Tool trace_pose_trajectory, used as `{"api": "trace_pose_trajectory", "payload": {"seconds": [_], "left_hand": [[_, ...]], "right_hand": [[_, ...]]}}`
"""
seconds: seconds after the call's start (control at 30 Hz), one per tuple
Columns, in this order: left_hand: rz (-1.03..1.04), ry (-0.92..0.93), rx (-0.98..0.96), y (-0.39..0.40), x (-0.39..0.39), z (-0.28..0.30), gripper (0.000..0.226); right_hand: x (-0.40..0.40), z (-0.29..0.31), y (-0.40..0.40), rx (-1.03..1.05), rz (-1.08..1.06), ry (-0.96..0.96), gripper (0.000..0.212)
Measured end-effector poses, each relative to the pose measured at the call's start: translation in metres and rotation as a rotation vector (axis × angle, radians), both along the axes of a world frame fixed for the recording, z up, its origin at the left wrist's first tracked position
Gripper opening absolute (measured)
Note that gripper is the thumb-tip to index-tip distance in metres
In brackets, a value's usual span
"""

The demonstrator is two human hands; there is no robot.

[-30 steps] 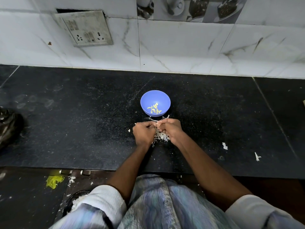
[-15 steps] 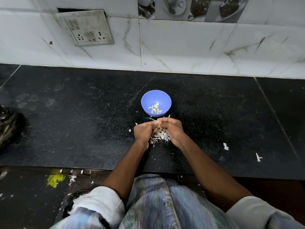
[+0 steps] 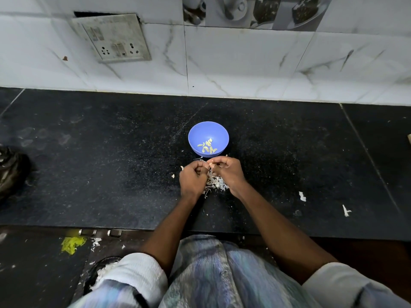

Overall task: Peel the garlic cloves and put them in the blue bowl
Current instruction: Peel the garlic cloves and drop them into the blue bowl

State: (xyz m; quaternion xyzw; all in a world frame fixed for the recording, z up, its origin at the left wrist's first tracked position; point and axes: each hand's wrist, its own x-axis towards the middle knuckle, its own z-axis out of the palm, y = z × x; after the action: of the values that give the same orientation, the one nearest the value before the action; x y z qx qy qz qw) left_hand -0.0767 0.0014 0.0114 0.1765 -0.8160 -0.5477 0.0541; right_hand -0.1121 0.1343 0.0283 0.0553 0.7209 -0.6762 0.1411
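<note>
Both hands sit near the middle of the black counter (image 3: 111, 174), the left hand (image 3: 192, 181) and right hand (image 3: 226, 173) curled together, pinching a garlic clove (image 3: 210, 167) between their fingertips above a pile of peels (image 3: 214, 184). The blue bowl (image 3: 208, 138) stands just behind them, toward the wall edge, with peeled cloves (image 3: 208, 146) inside.

White rolled sleeves (image 3: 138, 272); blue-grey streaked shirt (image 3: 211, 274), buttoned front; bare forearms.
</note>
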Motion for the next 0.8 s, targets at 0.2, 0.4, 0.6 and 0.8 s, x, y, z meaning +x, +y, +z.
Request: {"api": "trace_pose_trajectory", "payload": {"seconds": [0.2, 0.4, 0.6, 0.8], "left_hand": [[0.034, 0.04, -0.004, -0.0062, -0.0002, -0.0018, 0.009], [0.038, 0.083, 0.045, -0.0016, -0.0008, -0.0013, 0.003], [0.02, 0.109, 0.039, -0.0008, 0.0005, -0.0028, 0.01], [0.021, 0.136, 0.088, -0.0012, 0.0005, -0.0042, 0.004]], "right_hand": [[0.0003, -0.0035, 0.0039, 0.055, -0.032, 0.032, 0.027], [-0.0021, 0.0038, 0.0006, 0.071, -0.077, 0.017, 0.023], [-0.0007, 0.0031, 0.0017, 0.078, -0.065, 0.004, 0.013], [0.0014, 0.0025, 0.0032, 0.0, -0.064, -0.035, 0.011]]}}
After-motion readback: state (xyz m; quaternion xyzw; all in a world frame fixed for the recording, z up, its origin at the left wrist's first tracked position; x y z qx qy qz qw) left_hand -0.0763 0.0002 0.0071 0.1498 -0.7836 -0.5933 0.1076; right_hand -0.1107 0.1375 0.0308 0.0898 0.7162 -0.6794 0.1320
